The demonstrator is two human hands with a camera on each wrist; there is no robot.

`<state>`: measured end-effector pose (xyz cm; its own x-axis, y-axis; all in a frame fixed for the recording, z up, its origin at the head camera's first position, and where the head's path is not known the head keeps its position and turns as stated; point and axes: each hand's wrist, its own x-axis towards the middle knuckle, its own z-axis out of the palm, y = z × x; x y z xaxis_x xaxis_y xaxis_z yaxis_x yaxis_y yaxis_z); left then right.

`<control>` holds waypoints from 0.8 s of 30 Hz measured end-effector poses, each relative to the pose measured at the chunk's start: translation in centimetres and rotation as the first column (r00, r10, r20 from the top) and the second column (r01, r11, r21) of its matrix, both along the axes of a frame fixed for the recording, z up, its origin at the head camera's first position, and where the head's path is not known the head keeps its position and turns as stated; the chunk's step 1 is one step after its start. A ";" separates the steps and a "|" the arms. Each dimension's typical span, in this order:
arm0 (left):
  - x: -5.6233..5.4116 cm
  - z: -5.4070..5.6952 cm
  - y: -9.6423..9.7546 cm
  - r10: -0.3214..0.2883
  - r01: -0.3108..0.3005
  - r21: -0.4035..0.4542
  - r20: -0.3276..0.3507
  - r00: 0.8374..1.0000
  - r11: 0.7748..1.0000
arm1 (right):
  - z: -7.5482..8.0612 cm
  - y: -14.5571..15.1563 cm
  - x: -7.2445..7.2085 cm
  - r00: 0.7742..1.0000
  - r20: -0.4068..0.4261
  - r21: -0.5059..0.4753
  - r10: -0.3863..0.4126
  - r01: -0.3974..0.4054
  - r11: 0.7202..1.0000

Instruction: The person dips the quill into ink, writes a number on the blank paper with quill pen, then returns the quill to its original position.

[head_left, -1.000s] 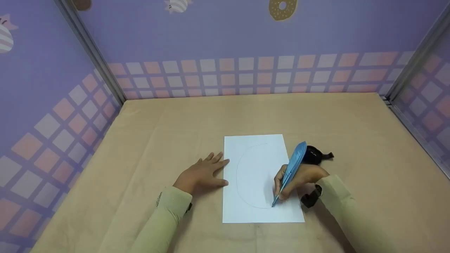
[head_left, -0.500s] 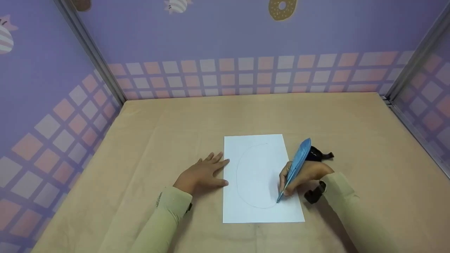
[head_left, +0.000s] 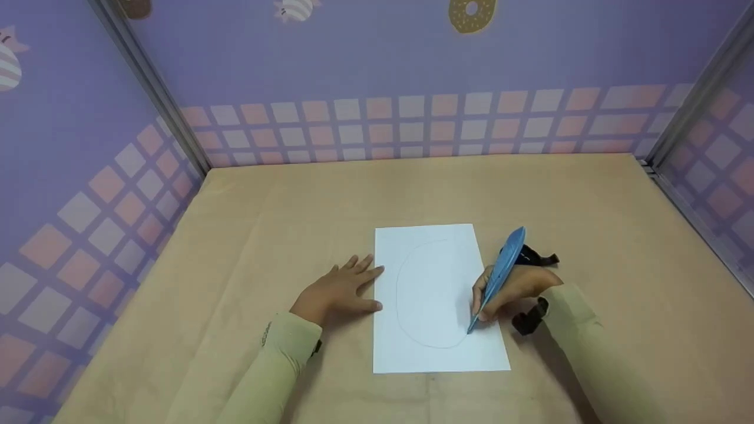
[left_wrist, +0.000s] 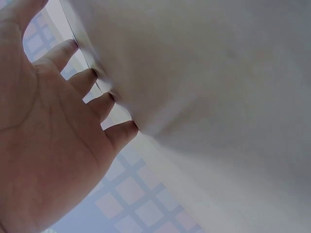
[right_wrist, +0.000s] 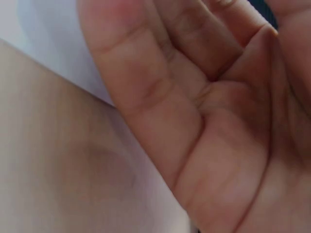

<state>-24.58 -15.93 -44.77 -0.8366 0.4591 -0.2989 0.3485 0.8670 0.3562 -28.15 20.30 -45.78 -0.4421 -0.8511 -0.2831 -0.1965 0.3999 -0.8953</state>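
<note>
A sheet of white paper (head_left: 424, 282) lies on the tablecloth, bearing a thin curved line that runs from its upper middle round the left side to the lower right. My right hand (head_left: 509, 288) pinches a blue feather pen (head_left: 503, 268), tilted, its tip at the lower right end of that line. With fingers spread, my left hand (head_left: 339, 294) rests flat at the paper's left edge, thumb and fingertips touching it. In the left wrist view the left hand's fingers (left_wrist: 104, 104) are extended against the surface. The right wrist view shows curled fingers (right_wrist: 136, 73) over the paper's edge.
Behind the right hand lies a glossy black object (head_left: 533, 256) with a short flared end, partly hidden by the hand and feather. A beige cloth (head_left: 294, 218) covers the table. Patterned purple walls (head_left: 353, 59) stand at the back and sides.
My right hand has moved the feather pen up and to the right, and the drawn line has lengthened along the lower right. The left hand has stayed in place.
</note>
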 end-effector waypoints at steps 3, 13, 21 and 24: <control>-0.1 0.0 0.0 0.001 -0.001 -0.008 0.000 1.000 1.000 | 0.1 0.2 -0.1 1.000 -0.007 0.013 -0.010 0.010 1.000; -0.1 0.0 0.0 -0.003 0.003 -0.011 -0.004 1.000 1.000 | 0.3 0.6 -0.4 0.997 -0.044 0.035 -0.057 0.059 0.998; 0.0 0.0 0.1 -0.001 0.001 -0.011 -0.008 1.000 1.000 | 0.5 0.8 -0.7 0.995 -0.070 0.041 -0.070 0.073 0.996; 0.1 0.0 0.1 -0.003 0.003 -0.009 -0.008 1.000 1.000 | 0.5 1.0 -0.8 0.994 -0.083 0.039 -0.073 0.076 0.996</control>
